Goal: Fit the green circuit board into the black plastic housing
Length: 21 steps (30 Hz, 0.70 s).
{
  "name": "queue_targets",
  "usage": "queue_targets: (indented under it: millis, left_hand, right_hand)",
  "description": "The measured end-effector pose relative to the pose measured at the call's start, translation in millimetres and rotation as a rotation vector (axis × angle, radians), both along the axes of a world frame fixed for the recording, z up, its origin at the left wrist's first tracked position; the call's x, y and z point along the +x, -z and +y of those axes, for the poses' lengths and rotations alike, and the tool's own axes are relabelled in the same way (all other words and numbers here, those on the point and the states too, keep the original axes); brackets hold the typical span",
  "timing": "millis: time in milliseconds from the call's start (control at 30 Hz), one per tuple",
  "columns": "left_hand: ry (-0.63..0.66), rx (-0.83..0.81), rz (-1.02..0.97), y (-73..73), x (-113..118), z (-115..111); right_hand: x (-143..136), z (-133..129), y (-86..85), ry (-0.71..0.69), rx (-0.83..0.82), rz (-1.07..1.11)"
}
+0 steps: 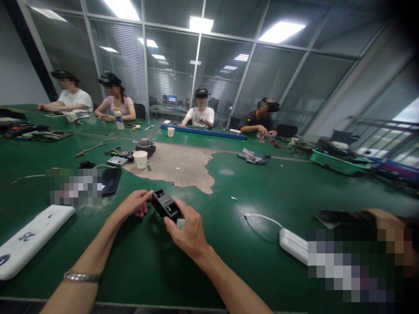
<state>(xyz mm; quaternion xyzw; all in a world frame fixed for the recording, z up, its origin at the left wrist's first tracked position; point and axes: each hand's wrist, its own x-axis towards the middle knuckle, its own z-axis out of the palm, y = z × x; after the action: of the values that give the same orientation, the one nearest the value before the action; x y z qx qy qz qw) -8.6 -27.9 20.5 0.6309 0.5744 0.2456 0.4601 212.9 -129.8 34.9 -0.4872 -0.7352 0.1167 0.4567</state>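
A black box-shaped device (166,205) with slots and small openings on its upper face is held tilted above the green table. My right hand (190,226) grips its near right end, thumb on the near side and fingers over the far edge. At the device's far left corner, my left hand (139,204) touches it with the index finger, the other fingers curled below. A green edge, perhaps a circuit board, shows under the device. A silver bracelet (81,277) is on my left wrist.
Left on the green table (229,261) lie a white power bank (36,237) and a black phone (111,179). Beyond are a paper cup (140,159), gloves (252,156) and a green basket (340,163). A white power strip (293,245) lies right. Several people sit opposite.
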Motion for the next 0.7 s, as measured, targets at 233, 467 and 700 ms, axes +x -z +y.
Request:
queue_targets:
  millis: [233,467,700]
  left_hand:
    - [-0.017,-0.006,0.002,4.8,-1,3]
    - [-0.021,-0.015,0.010,2.9,0,2]
    - [-0.020,-0.015,0.004,3.5,-1,3]
  right_hand:
    - [19,20,4.5,0.130,-0.022,0.120]
    - [33,36,23.4,0.216,-0.077,-0.023]
    - [32,38,33.1,0.194,-0.099,-0.089]
